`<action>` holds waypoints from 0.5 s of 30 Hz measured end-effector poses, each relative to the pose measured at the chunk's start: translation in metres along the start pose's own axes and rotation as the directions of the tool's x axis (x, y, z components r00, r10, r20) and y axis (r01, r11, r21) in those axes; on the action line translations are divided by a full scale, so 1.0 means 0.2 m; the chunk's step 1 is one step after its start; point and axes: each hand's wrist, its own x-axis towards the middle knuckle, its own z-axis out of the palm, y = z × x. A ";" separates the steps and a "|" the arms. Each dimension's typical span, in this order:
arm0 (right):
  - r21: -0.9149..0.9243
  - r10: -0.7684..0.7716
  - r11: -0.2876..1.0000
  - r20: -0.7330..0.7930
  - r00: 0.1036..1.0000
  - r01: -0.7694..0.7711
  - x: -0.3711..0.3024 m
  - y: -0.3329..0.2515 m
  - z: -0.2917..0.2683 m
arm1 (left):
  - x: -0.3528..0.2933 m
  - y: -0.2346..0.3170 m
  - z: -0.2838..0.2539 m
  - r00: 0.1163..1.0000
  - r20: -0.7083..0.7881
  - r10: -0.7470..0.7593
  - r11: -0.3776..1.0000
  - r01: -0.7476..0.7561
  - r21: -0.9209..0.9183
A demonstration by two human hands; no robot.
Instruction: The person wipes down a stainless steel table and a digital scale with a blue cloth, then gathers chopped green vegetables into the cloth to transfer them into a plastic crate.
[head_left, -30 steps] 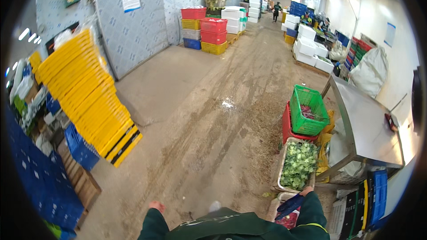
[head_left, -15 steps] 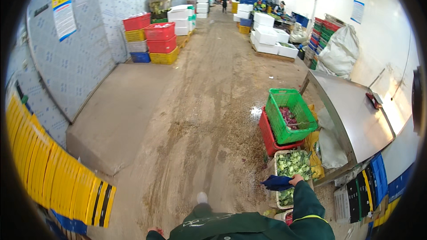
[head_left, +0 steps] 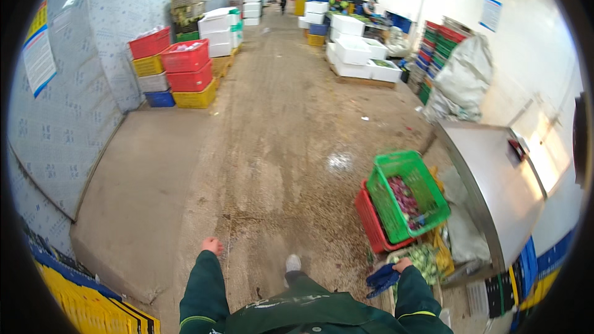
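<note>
My right hand (head_left: pixel 403 265) is closed on a dark blue bundle of fabric (head_left: pixel 382 279), which hangs to the left of the fingers; its exact kind is blurred. Beneath it is a pale crate (head_left: pixel 388 302) of green leafy vegetables (head_left: pixel 423 261), partly hidden by my sleeve and the bundle. Just beyond stands a green crate (head_left: pixel 405 161) with purplish-red produce (head_left: pixel 403 195) inside, set on a red crate (head_left: pixel 370 219). My left hand (head_left: pixel 212 245) hangs over the floor with its fingers curled in and nothing visible in them.
A metal table (head_left: pixel 495 179) stands on the right, with stacked crates beyond it. White foam boxes (head_left: pixel 352 51) sit on a pallet farther ahead. Red and yellow crates (head_left: pixel 189 77) line the left side. Yellow crates (head_left: pixel 80 300) are at lower left. A person (head_left: pixel 284 0) is far down the wet aisle (head_left: pixel 272 124).
My left hand has swung forward and up into fuller view. My right hand still holds the blue fabric. The crates at right now appear closer, and the view has turned slightly right.
</note>
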 end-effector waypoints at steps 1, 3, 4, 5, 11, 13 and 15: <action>-0.013 -0.067 0.998 -0.082 0.994 0.066 0.19 0.07 -0.03 | 0.10 0.04 0.13 0.998 0.053 0.021 1.000 -0.022 0.002; -0.185 -0.196 0.962 0.051 0.979 0.202 0.43 -0.30 0.04 | 0.25 0.15 0.10 0.999 0.006 0.044 0.997 -0.044 0.071; -0.158 0.018 0.987 0.166 0.986 0.008 0.50 -0.44 0.02 | 0.31 0.19 0.12 1.000 -0.018 -0.024 0.994 0.026 0.103; -0.065 0.056 0.997 0.174 0.983 -0.046 0.69 -0.52 0.01 | 0.36 0.16 0.10 0.999 0.007 -0.047 0.998 0.047 0.036; -0.086 -0.064 0.992 0.244 0.968 0.087 1.38 -1.59 -0.19 | 0.61 0.07 -0.11 0.886 -0.287 -0.363 0.930 0.330 -0.160; -0.038 -0.151 0.987 0.086 0.985 0.154 1.67 -1.83 -0.28 | 0.76 0.06 -0.11 0.838 -0.286 -0.465 0.879 0.398 -0.261; -0.042 -0.299 0.954 -0.036 0.954 0.297 1.90 -2.13 -0.32 | 0.99 0.01 -0.13 0.730 -0.245 -0.638 0.751 0.520 -0.406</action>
